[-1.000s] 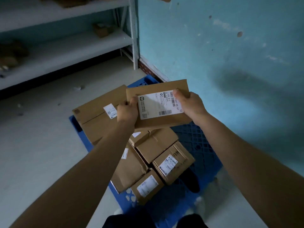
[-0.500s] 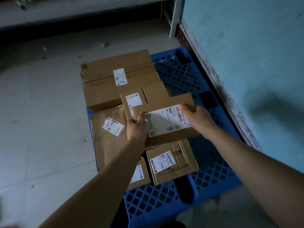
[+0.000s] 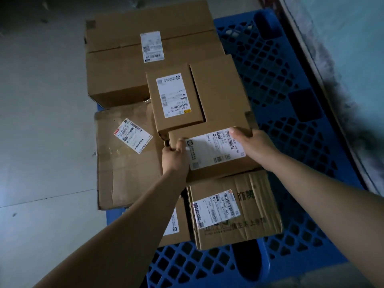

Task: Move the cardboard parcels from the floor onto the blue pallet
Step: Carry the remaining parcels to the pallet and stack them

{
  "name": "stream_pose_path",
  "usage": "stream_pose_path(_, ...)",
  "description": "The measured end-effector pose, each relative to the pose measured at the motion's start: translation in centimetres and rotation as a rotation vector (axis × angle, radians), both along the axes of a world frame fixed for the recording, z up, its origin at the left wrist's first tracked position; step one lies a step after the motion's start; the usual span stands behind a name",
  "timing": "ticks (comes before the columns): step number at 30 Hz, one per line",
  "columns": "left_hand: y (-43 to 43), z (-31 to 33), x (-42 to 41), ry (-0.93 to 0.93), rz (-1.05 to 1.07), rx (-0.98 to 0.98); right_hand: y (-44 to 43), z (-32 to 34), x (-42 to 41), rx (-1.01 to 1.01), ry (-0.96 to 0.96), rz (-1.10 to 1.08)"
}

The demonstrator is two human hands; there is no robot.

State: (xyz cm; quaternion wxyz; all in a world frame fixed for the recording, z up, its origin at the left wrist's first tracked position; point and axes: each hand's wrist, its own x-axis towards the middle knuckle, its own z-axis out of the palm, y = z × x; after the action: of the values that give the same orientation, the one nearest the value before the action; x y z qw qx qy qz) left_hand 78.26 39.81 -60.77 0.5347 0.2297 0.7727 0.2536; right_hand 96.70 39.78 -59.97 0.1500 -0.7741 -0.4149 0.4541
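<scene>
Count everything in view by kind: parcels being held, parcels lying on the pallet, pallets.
Held cardboard parcel: 1
Cardboard parcels lying on the pallet: 6
Blue pallet: 1
Total: 8

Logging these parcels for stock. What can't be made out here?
Head view:
- Labels: print too small and blurred to read.
- Parcel beneath the left forearm: mostly hidden by it.
- Held parcel: underside hidden; contact with boxes below unclear.
- Pallet: near edge cut off by frame.
</scene>
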Motion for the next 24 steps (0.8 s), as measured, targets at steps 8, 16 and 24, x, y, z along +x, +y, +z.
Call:
stream_pose_path(8,1.1,-3.5,0.5,0.014,-0.043,0.021,1.5,-4.3,0.2,-0.033,-0.07,0.013)
stream_pose_path(16,1.7,-2.8,-0.5,0.048,-0.09,0.005,1.7,-2.5,-1.4,0.079,-0.267,-0.07)
stream_pose_path(24,2.7,6.0,-3.4,0.068,-0.138,0.228,1.6,7.2,-5.4,0.295,-0.227,0.039)
